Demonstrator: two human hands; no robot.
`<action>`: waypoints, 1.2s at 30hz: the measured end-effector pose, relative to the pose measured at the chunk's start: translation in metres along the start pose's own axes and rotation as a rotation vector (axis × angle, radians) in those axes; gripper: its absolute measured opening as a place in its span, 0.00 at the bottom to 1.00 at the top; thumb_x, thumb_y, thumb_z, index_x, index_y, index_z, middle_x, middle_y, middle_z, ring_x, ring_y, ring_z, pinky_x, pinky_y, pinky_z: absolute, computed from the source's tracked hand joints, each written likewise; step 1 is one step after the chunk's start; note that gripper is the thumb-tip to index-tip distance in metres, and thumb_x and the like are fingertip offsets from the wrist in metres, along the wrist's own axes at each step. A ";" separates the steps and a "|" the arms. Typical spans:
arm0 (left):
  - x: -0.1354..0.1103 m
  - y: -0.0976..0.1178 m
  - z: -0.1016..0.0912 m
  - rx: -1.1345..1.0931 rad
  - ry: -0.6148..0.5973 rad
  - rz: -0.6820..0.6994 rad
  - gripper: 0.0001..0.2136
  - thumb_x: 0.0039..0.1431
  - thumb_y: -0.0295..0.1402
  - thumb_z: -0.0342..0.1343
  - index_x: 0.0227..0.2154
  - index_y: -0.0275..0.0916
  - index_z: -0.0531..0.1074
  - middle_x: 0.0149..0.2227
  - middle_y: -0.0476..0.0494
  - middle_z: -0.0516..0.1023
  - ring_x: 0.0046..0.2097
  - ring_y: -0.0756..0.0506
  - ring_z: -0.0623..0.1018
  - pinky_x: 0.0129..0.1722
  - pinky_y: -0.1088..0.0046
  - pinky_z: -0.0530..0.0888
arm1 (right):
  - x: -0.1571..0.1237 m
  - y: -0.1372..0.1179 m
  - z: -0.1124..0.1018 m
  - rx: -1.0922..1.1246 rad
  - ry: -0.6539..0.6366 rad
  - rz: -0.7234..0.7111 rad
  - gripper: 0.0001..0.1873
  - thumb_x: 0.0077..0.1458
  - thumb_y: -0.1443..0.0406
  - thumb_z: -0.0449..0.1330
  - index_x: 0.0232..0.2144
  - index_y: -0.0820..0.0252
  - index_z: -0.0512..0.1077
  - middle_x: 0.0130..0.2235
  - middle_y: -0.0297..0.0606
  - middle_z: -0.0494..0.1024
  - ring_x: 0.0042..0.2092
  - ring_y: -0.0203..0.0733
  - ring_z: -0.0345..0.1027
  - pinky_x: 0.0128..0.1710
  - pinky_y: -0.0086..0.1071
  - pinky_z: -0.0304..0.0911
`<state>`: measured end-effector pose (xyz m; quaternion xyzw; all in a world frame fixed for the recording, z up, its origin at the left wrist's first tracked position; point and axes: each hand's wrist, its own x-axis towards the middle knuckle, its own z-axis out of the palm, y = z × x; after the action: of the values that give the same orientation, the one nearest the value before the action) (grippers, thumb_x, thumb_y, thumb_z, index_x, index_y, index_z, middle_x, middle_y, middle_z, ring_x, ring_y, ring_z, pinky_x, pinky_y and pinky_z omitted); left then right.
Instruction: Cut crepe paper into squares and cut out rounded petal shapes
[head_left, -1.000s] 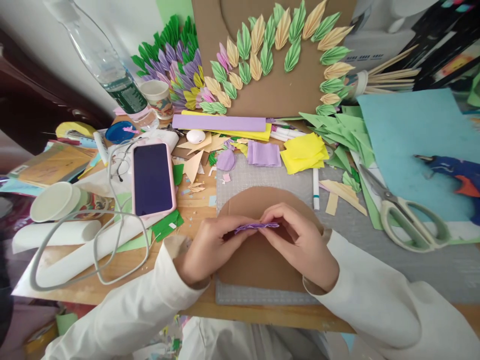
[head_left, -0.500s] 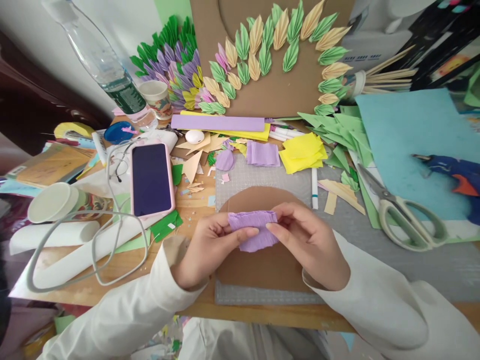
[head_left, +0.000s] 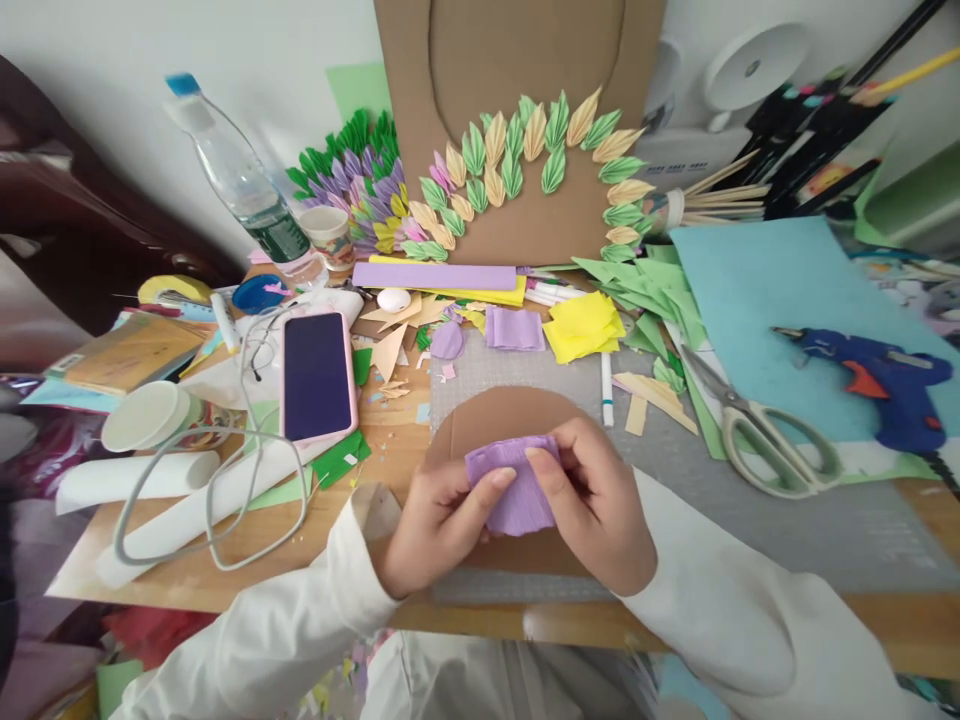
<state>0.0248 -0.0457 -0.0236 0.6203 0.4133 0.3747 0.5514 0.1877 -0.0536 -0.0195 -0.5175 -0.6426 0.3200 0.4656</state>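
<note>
- Purple crepe paper (head_left: 516, 500), a small crinkled piece, sits between my two hands, lifted just above the brown cardboard half-disc (head_left: 491, 415) at the near edge of the table.
- My left hand (head_left: 439, 525) pinches the paper's left side, with the thumb pressed on its front and the other fingers closed behind it.
- My right hand (head_left: 600, 510) grips the right side the same way. Its thumb lies on the front near the top edge and its fingers are curled behind.
- Under the half-disc is a grey cutting mat (head_left: 525, 362).
- A white marker (head_left: 605, 378) rests on the mat just right of the half-disc.
- To the left on the wooden table, a phone in a pink case (head_left: 318, 375) lies face up, with a looped grey cable (head_left: 214, 500) and white paper rolls (head_left: 135, 478) beside it.
- A paper cup (head_left: 142, 417) lies tipped on its side further left.
- To the right, scissors with pale handles (head_left: 757, 435) lie shut, and beyond them a blue glue gun (head_left: 881, 385) rests on a light blue sheet (head_left: 742, 290).
- Past the mat are a stack of purple squares (head_left: 514, 328), yellow squares (head_left: 583, 326) and a long purple strip (head_left: 435, 276).
- At the back, a cardboard panel (head_left: 525, 215) edged with folded paper leaves stands upright, and a water bottle (head_left: 244, 190) leans to its left.
</note>
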 end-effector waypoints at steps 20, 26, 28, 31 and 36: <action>-0.052 0.013 0.017 -0.246 0.222 -0.112 0.25 0.63 0.48 0.51 0.16 0.38 0.58 0.17 0.54 0.54 0.21 0.54 0.54 0.20 0.74 0.51 | -0.038 -0.038 -0.004 -0.169 0.320 -0.309 0.13 0.57 0.67 0.60 0.23 0.57 0.64 0.17 0.24 0.64 0.18 0.28 0.54 0.19 0.22 0.54; -0.065 0.016 0.017 -0.149 0.118 0.018 0.27 0.62 0.49 0.52 0.13 0.36 0.64 0.15 0.50 0.61 0.19 0.53 0.60 0.20 0.75 0.55 | -0.028 -0.036 -0.007 -0.014 0.092 -0.121 0.15 0.60 0.63 0.58 0.21 0.57 0.64 0.16 0.25 0.62 0.18 0.30 0.55 0.17 0.23 0.53; -0.064 0.011 0.019 -0.384 0.085 -0.232 0.27 0.62 0.50 0.50 0.13 0.36 0.66 0.13 0.50 0.62 0.18 0.54 0.61 0.19 0.76 0.56 | -0.021 -0.032 -0.011 0.019 -0.020 -0.068 0.16 0.59 0.62 0.58 0.20 0.57 0.63 0.17 0.25 0.60 0.19 0.30 0.53 0.17 0.25 0.51; -0.056 0.007 0.016 -0.583 0.011 -0.439 0.24 0.59 0.49 0.55 0.18 0.34 0.73 0.17 0.46 0.70 0.21 0.51 0.69 0.22 0.76 0.65 | -0.012 -0.025 -0.018 0.035 -0.198 -0.029 0.17 0.59 0.60 0.57 0.20 0.56 0.60 0.18 0.25 0.57 0.20 0.31 0.51 0.18 0.26 0.50; -0.042 0.015 0.002 -0.422 0.004 -0.390 0.14 0.54 0.43 0.63 0.28 0.34 0.79 0.26 0.45 0.78 0.28 0.50 0.74 0.30 0.76 0.71 | -0.001 -0.013 -0.021 0.035 -0.437 0.028 0.17 0.60 0.58 0.58 0.21 0.57 0.62 0.18 0.24 0.59 0.20 0.31 0.51 0.18 0.26 0.49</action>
<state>0.0123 -0.0860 -0.0098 0.4001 0.4387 0.3405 0.7291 0.2027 -0.0600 -0.0002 -0.4365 -0.7153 0.4424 0.3195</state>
